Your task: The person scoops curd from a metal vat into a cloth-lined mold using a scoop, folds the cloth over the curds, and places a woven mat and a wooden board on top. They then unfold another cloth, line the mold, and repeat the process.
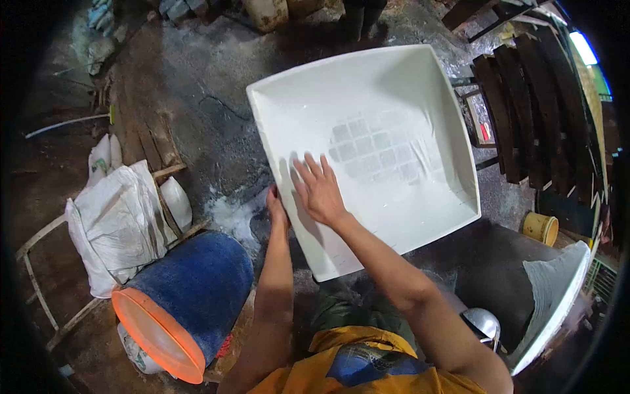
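A large white square tray (pixel 367 217) with raised sides, like a shower tray, fills the middle of the view and sits tilted. Grey squares in a grid pattern (pixel 377 148) mark its inner floor. My right hand (pixel 319 194) lies against the inside of the left wall, fingers stretched out and spread, with nothing held. At the outer face of that same wall, my left hand (pixel 277 209) grips the tray's side; some of its fingers are hidden behind the edge.
A blue barrel with an orange rim (pixel 203 289) lies at lower left beside white sacks (pixel 121 223). Dark slatted racks (pixel 525 111) stand at right, near a yellow bucket (pixel 540 228). A large dark form with a white rim (pixel 554 308) and a metal bowl (pixel 482 323) are at lower right. A person's legs (pixel 361 18) show at the top.
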Demonstrator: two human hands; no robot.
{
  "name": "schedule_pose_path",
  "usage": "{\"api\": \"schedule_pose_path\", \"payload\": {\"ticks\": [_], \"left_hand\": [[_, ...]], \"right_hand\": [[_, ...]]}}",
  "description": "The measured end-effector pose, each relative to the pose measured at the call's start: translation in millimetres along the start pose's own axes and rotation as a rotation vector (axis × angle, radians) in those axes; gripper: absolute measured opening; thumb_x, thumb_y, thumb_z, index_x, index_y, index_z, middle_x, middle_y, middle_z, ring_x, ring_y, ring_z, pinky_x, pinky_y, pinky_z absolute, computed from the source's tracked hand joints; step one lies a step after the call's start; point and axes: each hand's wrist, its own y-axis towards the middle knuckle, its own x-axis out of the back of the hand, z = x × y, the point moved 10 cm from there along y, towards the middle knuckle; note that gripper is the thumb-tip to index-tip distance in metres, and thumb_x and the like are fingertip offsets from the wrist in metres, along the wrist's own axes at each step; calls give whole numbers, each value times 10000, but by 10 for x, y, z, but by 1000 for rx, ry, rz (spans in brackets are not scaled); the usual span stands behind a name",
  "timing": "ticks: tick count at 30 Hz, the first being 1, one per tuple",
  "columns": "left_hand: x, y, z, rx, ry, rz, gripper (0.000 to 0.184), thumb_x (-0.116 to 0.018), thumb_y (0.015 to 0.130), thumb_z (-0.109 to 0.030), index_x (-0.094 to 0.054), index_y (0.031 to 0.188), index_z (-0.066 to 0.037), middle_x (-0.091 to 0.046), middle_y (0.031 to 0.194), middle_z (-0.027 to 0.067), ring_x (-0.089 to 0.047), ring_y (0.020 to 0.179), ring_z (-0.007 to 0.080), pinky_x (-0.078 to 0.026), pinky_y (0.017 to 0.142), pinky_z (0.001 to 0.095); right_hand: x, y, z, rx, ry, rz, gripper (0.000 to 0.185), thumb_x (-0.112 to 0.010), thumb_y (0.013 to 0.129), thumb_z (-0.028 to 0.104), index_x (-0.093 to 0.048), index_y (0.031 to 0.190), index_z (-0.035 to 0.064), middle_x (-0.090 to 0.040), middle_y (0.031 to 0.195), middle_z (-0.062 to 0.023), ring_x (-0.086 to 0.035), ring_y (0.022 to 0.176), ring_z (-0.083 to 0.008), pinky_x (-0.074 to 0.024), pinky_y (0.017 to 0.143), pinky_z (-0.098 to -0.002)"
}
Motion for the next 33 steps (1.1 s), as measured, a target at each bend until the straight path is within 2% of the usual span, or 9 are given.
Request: {"api": "schedule_pose_path", "payload": {"ticks": [3,6,10,17,22,25,27,29,33], "left_hand": [[251,-78,-684,-370,760,-355,230,-460,975,-202,-553,940,5,-612,890,100,-564,807,189,-461,734,340],[139,-687,-1590,-629,357,-393,104,-568,887,-77,-554,948,7,-581,853,138,-562,749,235,-459,680,319],[190,-1003,-1921,-698,760,-406,239,-664,800,-65,-589,1026,-41,-571,942,73,-547,747,181,-432,630,299],[-289,-1322,-1849,-873,1002,32,250,-652,799,-103,-619,1034,-23,-528,1148,162,-467,1099,351,-375,912,510],[-1237,-1391,-1521,-898,1814,359,444,-643,796,-268,-602,1174,-37,-329,1428,201,-203,1361,397,-98,1083,616],[-1360,-1077,-1102,-719,2346,411,374,-561,828,-280,-647,1119,-60,-348,1444,188,-140,1403,385,43,1057,680],[-1418,-1067,-992,-713,2481,413,290,-557,826,-247,-675,1060,-123,-479,1352,139,-293,1355,333,17,1070,674],[-1534,-1107,-958,-828,2331,403,237,-587,811,-230,-656,1014,-129,-594,1179,114,-466,1206,314,-45,1076,666],[-1805,-1303,-976,-1194,1811,395,132,-523,854,-101,-587,943,-26,-613,928,158,-542,1032,349,-246,1029,601]], "right_hand": [[-25,306,188,-25,-83,-160,487,-475,932,221,-382,1400,125,-301,1460,-200,-202,1339,-488,-206,1081,-557],[-511,277,-45,53,-259,-102,494,-477,934,243,-369,1412,184,-282,1480,-170,-165,1375,-435,-179,1092,-563],[-571,229,-63,31,-317,-59,502,-498,924,256,-371,1409,217,-301,1478,-141,-194,1381,-396,-180,1101,-546],[624,-1068,-921,-403,-486,-135,354,-638,797,306,-640,1055,63,-490,1269,-198,-398,1242,-367,-325,1017,-501],[576,-1758,-1384,-640,-443,466,211,-558,816,227,-677,853,57,-618,1049,-163,-585,1017,-306,-480,825,-453],[1116,-1269,-1143,-381,-397,-235,173,-481,831,137,-563,920,14,-610,896,-160,-602,867,-299,-489,759,-405],[1087,-1237,-1269,-446,-382,-167,154,-512,811,144,-566,905,35,-610,887,-149,-601,856,-295,-482,724,-411],[969,-1496,-1417,-483,-433,-92,196,-558,812,188,-595,929,35,-623,940,-151,-605,905,-293,-461,779,-442],[2224,-2807,-1002,-412,-393,-640,149,-572,790,157,-594,897,57,-609,939,-122,-570,942,-296,-438,809,-427]]}}
